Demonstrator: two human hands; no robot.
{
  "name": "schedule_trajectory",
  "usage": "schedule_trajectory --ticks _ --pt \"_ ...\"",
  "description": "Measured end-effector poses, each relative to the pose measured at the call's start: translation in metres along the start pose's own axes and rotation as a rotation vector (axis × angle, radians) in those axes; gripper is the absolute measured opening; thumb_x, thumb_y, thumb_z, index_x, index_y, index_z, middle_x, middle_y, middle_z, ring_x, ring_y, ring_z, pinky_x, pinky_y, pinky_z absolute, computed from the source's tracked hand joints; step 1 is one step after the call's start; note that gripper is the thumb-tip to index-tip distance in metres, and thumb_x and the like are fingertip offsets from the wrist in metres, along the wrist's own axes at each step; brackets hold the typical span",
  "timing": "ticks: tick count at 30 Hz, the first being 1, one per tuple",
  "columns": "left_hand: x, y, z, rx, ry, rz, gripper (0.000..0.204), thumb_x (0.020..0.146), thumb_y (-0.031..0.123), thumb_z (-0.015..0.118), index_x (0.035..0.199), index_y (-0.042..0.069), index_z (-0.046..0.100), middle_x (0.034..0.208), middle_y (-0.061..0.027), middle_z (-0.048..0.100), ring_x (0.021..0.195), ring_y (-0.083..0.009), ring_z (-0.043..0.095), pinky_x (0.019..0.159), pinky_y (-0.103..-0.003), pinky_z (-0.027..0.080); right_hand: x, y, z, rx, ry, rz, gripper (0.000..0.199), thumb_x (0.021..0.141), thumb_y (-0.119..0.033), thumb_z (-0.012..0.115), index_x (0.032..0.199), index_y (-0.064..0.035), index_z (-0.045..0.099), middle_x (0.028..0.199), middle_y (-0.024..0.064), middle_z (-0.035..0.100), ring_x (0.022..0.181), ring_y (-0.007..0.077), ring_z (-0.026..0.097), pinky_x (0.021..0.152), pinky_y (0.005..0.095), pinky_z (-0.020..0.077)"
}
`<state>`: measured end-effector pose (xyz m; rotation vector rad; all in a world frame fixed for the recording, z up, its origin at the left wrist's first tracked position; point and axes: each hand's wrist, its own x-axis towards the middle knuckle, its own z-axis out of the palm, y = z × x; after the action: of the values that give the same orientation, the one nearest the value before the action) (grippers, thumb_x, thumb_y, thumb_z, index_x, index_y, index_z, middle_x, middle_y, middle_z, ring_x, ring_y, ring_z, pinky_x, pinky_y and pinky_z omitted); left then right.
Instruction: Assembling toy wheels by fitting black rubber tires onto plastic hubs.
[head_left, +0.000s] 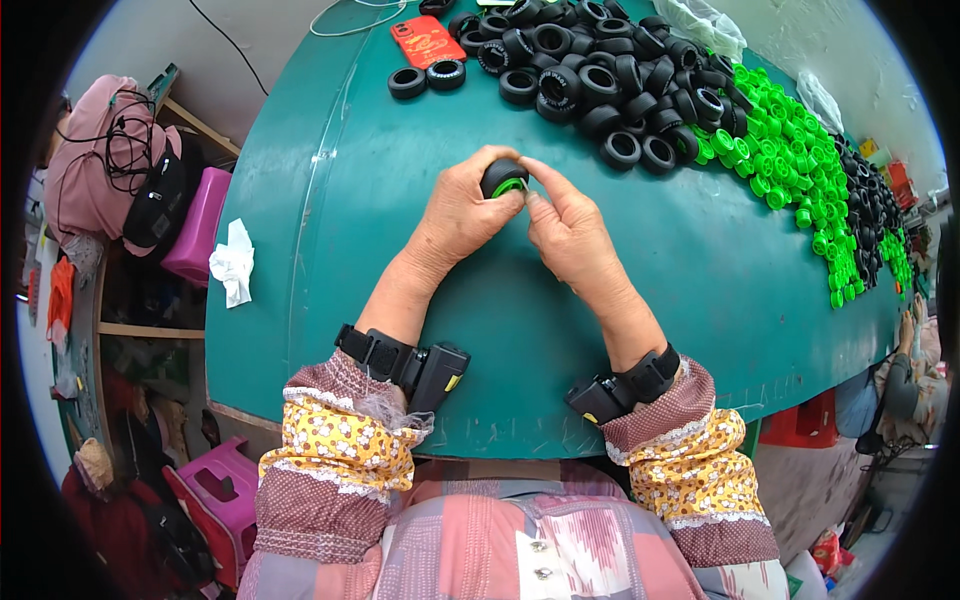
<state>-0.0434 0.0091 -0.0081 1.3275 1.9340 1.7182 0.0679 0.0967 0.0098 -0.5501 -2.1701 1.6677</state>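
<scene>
Over the middle of the green table, my left hand (462,208) is wrapped round a small black toy tyre (497,176). A bright green wheel hub (512,186) sits inside the tyre, its rim showing on the side toward my right hand. The fingers of my right hand (568,222) are bent in a pinch at the hub and the tyre's edge. Whether the right fingertips grip the hub or a small separate piece is too small to tell. Both hands meet at this one wheel, raised a little above the tabletop.
Black tyres (600,85) are heaped at the back, beside a pile of green hubs (790,150) running right. Two loose tyres (427,78) lie near a red phone case (427,40). A crumpled tissue (233,263) lies at the table's left edge. Another person (905,380) sits far right.
</scene>
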Motion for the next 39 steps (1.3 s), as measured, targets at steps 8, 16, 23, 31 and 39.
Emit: schedule_trajectory --ticks 8,16,23,31,39 --pt "0.0 0.013 -0.005 -0.028 -0.044 -0.162 0.027 0.07 0.007 0.06 0.095 0.002 0.052 0.077 -0.0076 0.055 0.07 -0.0129 0.052 0.065 -0.026 0.045 -0.006 -0.005 0.0 -0.113 0.01 -0.149 0.035 0.086 -0.008 0.044 0.12 0.0013 0.042 0.094 0.0213 0.059 0.085 0.0279 0.06 0.071 0.0328 0.0456" --pt "-0.001 0.007 -0.004 0.047 0.019 -0.108 0.027 0.069 0.007 0.059 0.095 0.002 0.054 0.073 -0.0061 0.055 0.066 -0.0124 0.052 0.062 -0.026 0.045 -0.004 -0.003 0.005 -0.049 -0.001 -0.167 0.035 0.086 -0.008 0.044 0.12 0.0002 0.042 0.09 0.0204 0.06 0.077 0.0266 0.061 0.069 0.0321 0.0455" --pt "-0.001 0.015 -0.004 -0.091 0.012 -0.171 0.026 0.069 0.007 0.059 0.094 0.002 0.054 0.072 -0.0054 0.055 0.065 -0.0107 0.051 0.06 -0.025 0.044 -0.008 -0.008 0.003 -0.052 0.02 -0.101 0.034 0.086 -0.008 0.044 0.12 0.0 0.042 0.086 0.0197 0.06 0.073 0.0254 0.061 0.065 0.0327 0.0453" --pt "0.0 0.003 -0.002 0.091 0.009 -0.01 0.024 0.071 0.003 0.057 0.095 0.004 0.053 0.07 -0.0001 0.053 0.057 -0.0053 0.049 0.048 -0.019 0.042 -0.006 -0.006 0.006 -0.068 0.011 -0.222 0.033 0.086 -0.009 0.044 0.118 -0.0002 0.044 0.084 0.0194 0.061 0.073 0.0252 0.061 0.065 0.0326 0.0455" --pt "-0.003 0.014 -0.002 -0.065 0.078 -0.04 0.018 0.072 0.006 0.059 0.089 0.003 0.055 0.072 0.0006 0.053 0.063 -0.0053 0.048 0.054 -0.02 0.041 -0.007 -0.005 0.004 -0.077 0.065 -0.159 0.032 0.086 -0.007 0.043 0.117 0.0022 0.043 0.084 0.0231 0.06 0.076 0.0315 0.061 0.066 0.0342 0.0458"
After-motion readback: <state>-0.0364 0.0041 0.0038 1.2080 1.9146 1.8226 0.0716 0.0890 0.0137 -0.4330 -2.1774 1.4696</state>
